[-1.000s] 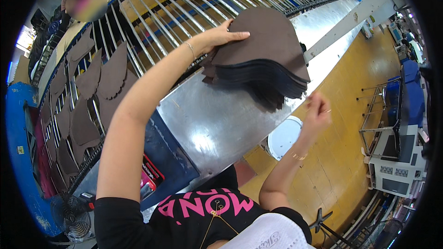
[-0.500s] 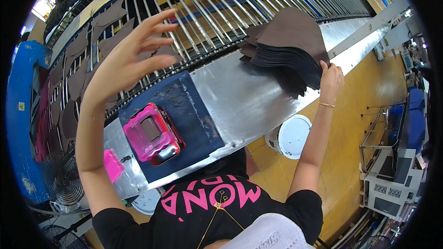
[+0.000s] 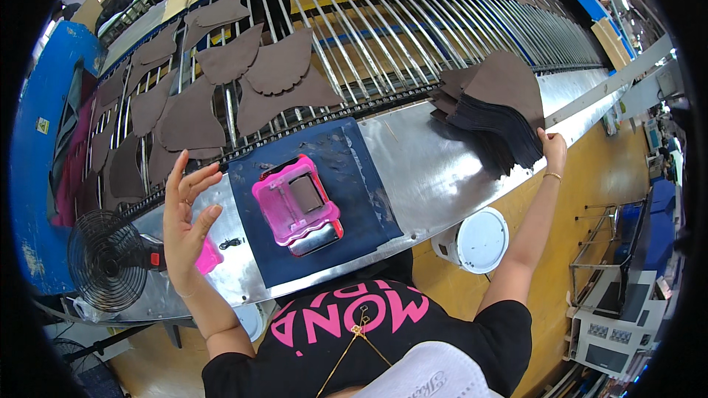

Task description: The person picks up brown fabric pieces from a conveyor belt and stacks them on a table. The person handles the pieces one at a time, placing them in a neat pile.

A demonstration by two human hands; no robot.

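Observation:
At the right of the metal table, a thick stack of brown leather-like cut pieces [image 3: 501, 92] lies fanned, its layered dark edges bending down toward the front. My right hand [image 3: 553, 152] pinches the near right corner of the top piece. My left hand [image 3: 190, 214] is raised over the table's left part, fingers spread and holding nothing. Right of it, a pink plastic tray [image 3: 295, 203] with a brown piece in it rests on a red and black device. Both sit on a dark blue mat [image 3: 346, 232].
Beyond the table runs a conveyor of metal rollers [image 3: 354, 51], with several brown cut pieces [image 3: 195, 114] spread along it. A black fan [image 3: 108, 259] stands at the left, near a pink object [image 3: 209, 258]. Below the table edge is a white bucket [image 3: 481, 239].
My left hand has come back from over the rollers, down to the table's left side. My right hand stays at the stack's corner. The view has shifted.

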